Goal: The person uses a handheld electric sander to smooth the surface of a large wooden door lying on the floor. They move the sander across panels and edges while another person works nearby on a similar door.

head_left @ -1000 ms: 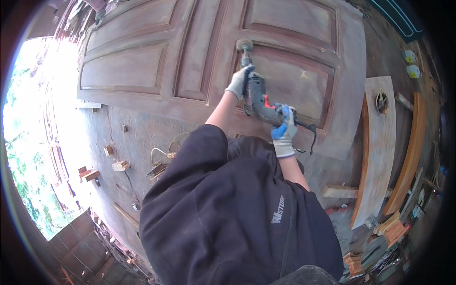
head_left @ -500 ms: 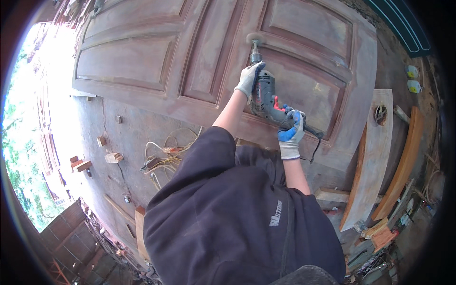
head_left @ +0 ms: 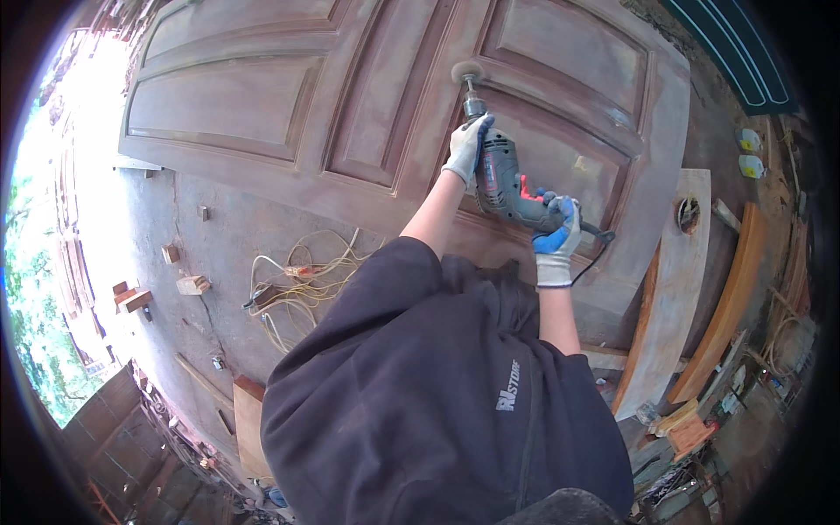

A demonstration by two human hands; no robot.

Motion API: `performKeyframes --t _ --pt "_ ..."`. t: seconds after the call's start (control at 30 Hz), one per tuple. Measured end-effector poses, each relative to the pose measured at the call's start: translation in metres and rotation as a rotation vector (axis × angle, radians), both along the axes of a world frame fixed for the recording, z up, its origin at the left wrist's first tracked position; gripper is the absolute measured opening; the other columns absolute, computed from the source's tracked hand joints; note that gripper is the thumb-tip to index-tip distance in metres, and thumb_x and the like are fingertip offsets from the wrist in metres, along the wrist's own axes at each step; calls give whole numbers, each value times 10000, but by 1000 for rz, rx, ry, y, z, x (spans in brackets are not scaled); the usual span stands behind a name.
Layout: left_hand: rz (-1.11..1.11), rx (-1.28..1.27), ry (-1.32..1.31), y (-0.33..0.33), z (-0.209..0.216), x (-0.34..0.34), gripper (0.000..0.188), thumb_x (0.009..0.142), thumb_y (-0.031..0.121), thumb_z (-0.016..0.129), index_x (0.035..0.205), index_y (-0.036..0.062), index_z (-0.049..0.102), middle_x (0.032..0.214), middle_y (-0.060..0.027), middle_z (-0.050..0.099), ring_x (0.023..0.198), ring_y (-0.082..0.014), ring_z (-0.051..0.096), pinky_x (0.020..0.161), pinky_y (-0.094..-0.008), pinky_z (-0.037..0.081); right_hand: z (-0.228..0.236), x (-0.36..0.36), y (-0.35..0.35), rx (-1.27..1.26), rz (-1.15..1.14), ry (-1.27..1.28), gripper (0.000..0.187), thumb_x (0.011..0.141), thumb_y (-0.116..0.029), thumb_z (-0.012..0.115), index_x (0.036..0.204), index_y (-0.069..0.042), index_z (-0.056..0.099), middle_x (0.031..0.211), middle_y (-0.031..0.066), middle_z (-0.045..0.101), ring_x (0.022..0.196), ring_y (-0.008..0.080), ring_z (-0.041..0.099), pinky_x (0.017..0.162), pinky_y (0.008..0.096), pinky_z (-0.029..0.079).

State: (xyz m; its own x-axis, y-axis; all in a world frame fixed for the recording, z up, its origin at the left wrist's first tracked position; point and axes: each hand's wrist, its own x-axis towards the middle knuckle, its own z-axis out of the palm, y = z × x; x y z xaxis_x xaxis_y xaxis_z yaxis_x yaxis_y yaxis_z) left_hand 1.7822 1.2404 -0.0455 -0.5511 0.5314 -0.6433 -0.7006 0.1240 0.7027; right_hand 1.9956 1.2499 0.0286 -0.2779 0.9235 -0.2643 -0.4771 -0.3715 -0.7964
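Note:
A grey power drill (head_left: 504, 179) with red parts is held over a large brown panelled wooden door (head_left: 289, 188). In its chuck sits a round sanding pad (head_left: 467, 72), which meets the door's frame between the panels. My left hand (head_left: 466, 144), in a white and blue work glove, is closed round the drill's front just behind the chuck. My right hand (head_left: 558, 241), gloved the same way, is wrapped round the rear handle. From the handle's end a dark cord (head_left: 593, 261) trails down beside the right wrist.
Tangled extension cords (head_left: 302, 273) lie on the floor left of my body, with small wood blocks (head_left: 192, 285) farther left. At the right lean a pale board (head_left: 669, 297) with a hole and a curved orange-brown timber (head_left: 724, 302). Two small containers (head_left: 751, 153) stand at far right.
The drill's rear end and my right hand have swung to the right, so the drill slants more. The pad stays near the same spot on the door. The view has shifted slightly.

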Motion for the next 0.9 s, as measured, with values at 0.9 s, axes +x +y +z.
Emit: performKeyframes --t 0.9 --pt "-422 -31 -25 31 12 125 473 791 431 702 1026 21 683 909 -74 675 811 -139 604 745 -300 482 17 119 -43 -53 -234 -94 189 925 -254 516 869 -76 492 889 91 557 1050 286 549 1007 467 395"
